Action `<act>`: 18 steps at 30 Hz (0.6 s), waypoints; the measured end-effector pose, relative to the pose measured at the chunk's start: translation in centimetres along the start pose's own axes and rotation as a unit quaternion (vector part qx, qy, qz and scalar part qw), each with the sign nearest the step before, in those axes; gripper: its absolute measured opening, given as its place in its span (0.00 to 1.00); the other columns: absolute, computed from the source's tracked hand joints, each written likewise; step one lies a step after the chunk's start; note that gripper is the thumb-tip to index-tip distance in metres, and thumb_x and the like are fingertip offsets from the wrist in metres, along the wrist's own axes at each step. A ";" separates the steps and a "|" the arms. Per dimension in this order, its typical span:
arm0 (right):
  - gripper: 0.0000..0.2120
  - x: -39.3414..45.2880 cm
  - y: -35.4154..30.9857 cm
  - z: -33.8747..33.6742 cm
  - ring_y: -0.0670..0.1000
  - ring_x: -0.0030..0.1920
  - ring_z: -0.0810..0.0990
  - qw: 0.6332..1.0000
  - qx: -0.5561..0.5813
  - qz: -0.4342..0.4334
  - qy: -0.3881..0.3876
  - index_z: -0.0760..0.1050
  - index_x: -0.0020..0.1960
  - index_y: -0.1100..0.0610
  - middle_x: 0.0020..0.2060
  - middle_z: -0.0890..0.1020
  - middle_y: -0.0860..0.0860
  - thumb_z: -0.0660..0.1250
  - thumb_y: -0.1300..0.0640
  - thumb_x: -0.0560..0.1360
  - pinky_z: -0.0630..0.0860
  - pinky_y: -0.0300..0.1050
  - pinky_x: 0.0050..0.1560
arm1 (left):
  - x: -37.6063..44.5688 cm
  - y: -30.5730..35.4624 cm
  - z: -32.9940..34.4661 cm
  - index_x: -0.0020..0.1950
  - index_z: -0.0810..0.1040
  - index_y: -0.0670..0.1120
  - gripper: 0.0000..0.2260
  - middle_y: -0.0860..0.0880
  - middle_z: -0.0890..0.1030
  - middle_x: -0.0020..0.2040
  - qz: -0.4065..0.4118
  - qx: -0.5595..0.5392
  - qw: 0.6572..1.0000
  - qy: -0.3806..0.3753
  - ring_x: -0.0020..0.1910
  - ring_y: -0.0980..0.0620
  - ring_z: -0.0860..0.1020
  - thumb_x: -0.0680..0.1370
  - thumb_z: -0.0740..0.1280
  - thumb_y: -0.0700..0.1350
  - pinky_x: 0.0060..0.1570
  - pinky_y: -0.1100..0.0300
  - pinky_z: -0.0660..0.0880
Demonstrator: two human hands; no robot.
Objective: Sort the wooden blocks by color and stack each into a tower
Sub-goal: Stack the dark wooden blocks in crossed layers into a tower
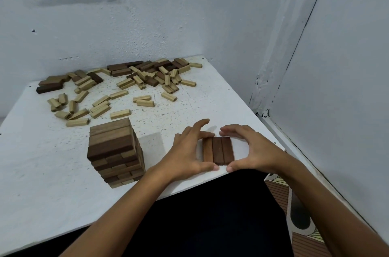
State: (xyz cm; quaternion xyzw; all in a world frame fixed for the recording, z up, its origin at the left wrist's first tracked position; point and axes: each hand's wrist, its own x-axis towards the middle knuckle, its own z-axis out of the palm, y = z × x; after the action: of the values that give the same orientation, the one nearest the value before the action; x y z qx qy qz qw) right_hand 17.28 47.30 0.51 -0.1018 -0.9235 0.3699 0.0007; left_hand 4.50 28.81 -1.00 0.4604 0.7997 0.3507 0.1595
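Squarely between both grips, left hand [185, 151] and right hand [252, 147], fingers curled round three dark blocks [218, 150].

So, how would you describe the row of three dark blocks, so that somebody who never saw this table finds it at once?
Start at the tall dark tower near the front edge of the white table. To its right, three dark blocks lie flat side by side, framed between the left hand and the right hand. Unlike the scattered blocks at the back, they form one neat row.
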 end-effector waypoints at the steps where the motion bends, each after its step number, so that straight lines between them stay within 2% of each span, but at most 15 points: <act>1: 0.41 0.1 -0.1 0.1 0.31 0.65 0.64 1.000 0.002 -0.003 0.003 0.63 0.67 0.36 0.59 0.69 0.26 0.82 0.50 0.62 0.60 0.27 0.61 | 0.0 0.0 0.0 0.75 0.53 0.58 0.48 0.64 0.73 0.64 0.001 -0.001 1.000 0.001 0.70 0.58 0.62 0.64 0.80 0.54 0.62 0.61 0.53; 4: 0.39 0.2 -0.2 0.3 0.36 0.67 0.66 1.000 0.009 -0.011 0.010 0.62 0.62 0.31 0.57 0.70 0.25 0.82 0.52 0.62 0.61 0.31 0.65 | 0.2 0.0 0.0 0.75 0.54 0.58 0.48 0.65 0.73 0.62 0.001 -0.004 1.000 0.001 0.69 0.58 0.63 0.64 0.80 0.54 0.63 0.60 0.55; 7: 0.38 0.2 -0.3 0.5 0.38 0.67 0.68 1.000 0.011 -0.014 0.017 0.62 0.60 0.30 0.56 0.71 0.25 0.81 0.53 0.63 0.63 0.36 0.67 | 0.2 0.0 0.0 0.75 0.55 0.58 0.48 0.68 0.72 0.59 -0.005 -0.014 1.000 -0.002 0.69 0.57 0.65 0.63 0.81 0.53 0.67 0.56 0.60; 14: 0.41 0.3 0.0 1.0 0.39 0.66 0.69 0.999 0.022 -0.016 0.033 0.62 0.64 0.30 0.55 0.73 0.27 0.81 0.54 0.62 0.63 0.32 0.64 | 0.2 -0.1 0.0 0.74 0.57 0.58 0.47 0.69 0.72 0.56 -0.007 -0.030 1.000 -0.004 0.67 0.58 0.67 0.63 0.82 0.51 0.66 0.57 0.63; 18: 0.43 0.3 0.3 1.1 0.38 0.66 0.66 0.999 0.011 -0.017 0.032 0.61 0.66 0.30 0.56 0.72 0.23 0.81 0.52 0.63 0.61 0.31 0.64 | 0.1 -0.2 0.1 0.73 0.58 0.61 0.46 0.69 0.73 0.57 -0.004 -0.034 0.999 0.000 0.67 0.59 0.67 0.63 0.82 0.51 0.65 0.58 0.63</act>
State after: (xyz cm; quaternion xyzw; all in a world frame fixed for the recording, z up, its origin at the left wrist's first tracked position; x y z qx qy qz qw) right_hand 16.96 46.82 -0.48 -0.0976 -0.9205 0.3765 0.0373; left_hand 4.38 28.85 -1.24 0.4513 0.7893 0.3771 0.1766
